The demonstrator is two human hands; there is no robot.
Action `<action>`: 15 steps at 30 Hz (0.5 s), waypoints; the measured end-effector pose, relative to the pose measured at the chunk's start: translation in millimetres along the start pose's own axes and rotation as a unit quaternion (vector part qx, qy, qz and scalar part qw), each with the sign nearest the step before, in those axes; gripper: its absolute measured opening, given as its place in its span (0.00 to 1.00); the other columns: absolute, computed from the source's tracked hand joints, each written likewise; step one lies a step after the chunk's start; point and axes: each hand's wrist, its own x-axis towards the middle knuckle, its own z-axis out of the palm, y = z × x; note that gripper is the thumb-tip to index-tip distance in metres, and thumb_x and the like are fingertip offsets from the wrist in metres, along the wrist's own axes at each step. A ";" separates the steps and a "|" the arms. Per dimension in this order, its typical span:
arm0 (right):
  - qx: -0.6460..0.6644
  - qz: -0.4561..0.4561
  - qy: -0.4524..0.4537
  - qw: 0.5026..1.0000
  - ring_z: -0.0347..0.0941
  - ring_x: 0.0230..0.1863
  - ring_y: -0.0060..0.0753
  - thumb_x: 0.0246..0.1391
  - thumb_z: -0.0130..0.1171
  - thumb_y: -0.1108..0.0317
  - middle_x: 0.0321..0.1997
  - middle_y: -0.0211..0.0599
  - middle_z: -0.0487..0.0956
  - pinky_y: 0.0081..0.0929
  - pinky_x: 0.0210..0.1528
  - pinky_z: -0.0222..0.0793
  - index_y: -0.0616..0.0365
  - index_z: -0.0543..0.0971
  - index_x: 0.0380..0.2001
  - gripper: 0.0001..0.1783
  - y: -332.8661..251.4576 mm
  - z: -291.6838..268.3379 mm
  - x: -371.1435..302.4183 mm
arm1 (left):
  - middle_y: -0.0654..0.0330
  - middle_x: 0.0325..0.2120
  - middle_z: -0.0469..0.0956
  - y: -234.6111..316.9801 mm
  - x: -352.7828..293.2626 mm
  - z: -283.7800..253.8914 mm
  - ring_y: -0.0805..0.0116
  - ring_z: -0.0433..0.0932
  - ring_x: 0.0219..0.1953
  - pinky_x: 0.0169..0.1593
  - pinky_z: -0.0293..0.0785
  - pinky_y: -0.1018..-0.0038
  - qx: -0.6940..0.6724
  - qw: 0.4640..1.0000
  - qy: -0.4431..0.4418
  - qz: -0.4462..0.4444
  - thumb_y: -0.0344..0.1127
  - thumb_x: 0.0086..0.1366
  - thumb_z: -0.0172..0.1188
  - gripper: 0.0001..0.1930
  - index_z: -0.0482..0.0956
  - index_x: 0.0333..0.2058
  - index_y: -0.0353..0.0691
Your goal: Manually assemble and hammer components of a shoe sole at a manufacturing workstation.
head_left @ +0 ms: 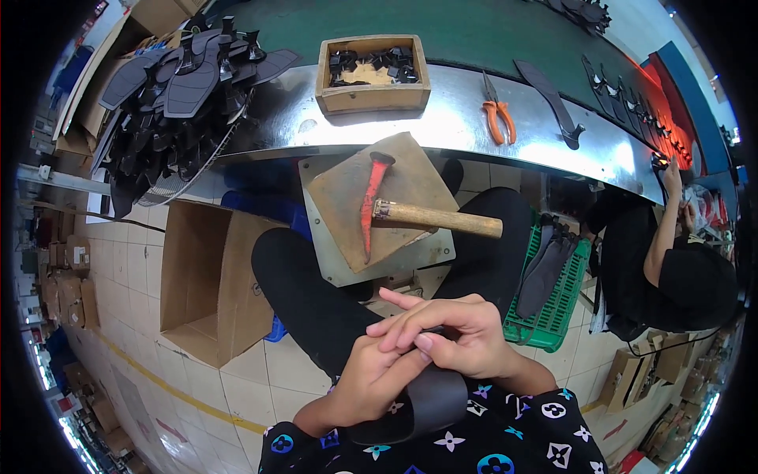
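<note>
Close to my body, a dark shoe sole (438, 399) with a smooth, curved surface is held over my lap. My left hand (379, 375) is closed round its upper part. My right hand (466, 336) is bent over the same end, its fingers overlapping the left ones and its thumb pressed in. Between them my fingers hide that end of the sole. Ahead of my hands, a hammer (434, 218) with a red head and wooden handle lies on a worn square board (335, 189), which rests on a metal plate (328, 265).
On the metal-edged bench (284, 103) are a wooden box (371, 99) of small black parts, orange-handled pliers (498, 110), a single sole (553, 99) and a heap of heeled soles (193, 87). A cardboard box (209, 276) and green crate (564, 304) flank me. Another person (671, 261) works at right.
</note>
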 end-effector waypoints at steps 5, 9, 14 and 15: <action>0.007 -0.002 -0.077 0.997 0.81 0.51 0.49 0.61 0.59 0.67 0.47 0.55 0.83 0.48 0.66 0.67 0.70 0.79 0.47 0.16 7.2 -24.6 3.9 | 0.55 0.38 0.81 -2.3 7.7 -2.2 0.65 0.79 0.44 0.48 0.72 0.73 -0.150 0.988 -0.014 -0.035 0.35 0.72 0.52 0.14 0.80 0.44 0.29; 0.188 0.154 -0.072 0.967 0.75 0.56 0.42 0.66 0.54 0.56 0.63 0.53 0.73 0.35 0.63 0.66 0.65 0.64 0.65 0.32 0.9 -15.7 -6.9 | 0.55 0.39 0.81 9.4 1.3 -13.5 0.65 0.79 0.44 0.49 0.72 0.73 -0.180 0.978 -0.060 -0.091 0.36 0.73 0.52 0.14 0.80 0.45 0.30; 0.140 0.156 -0.072 0.975 0.55 0.74 0.43 0.63 0.51 0.35 0.74 0.55 0.58 0.37 0.71 0.54 0.63 0.47 0.73 0.52 20.1 -9.4 -11.8 | 0.52 0.43 0.81 18.5 6.4 -39.1 0.63 0.80 0.46 0.51 0.74 0.71 0.120 0.966 0.162 0.161 0.32 0.70 0.56 0.14 0.78 0.49 0.30; 0.120 0.189 -0.071 0.972 0.56 0.74 0.43 0.63 0.50 0.35 0.74 0.54 0.60 0.39 0.72 0.53 0.63 0.48 0.73 0.51 21.5 -16.8 -19.7 | 0.52 0.43 0.81 30.3 9.9 -51.0 0.64 0.80 0.46 0.50 0.74 0.71 0.163 0.941 0.221 0.199 0.32 0.70 0.56 0.14 0.78 0.49 0.30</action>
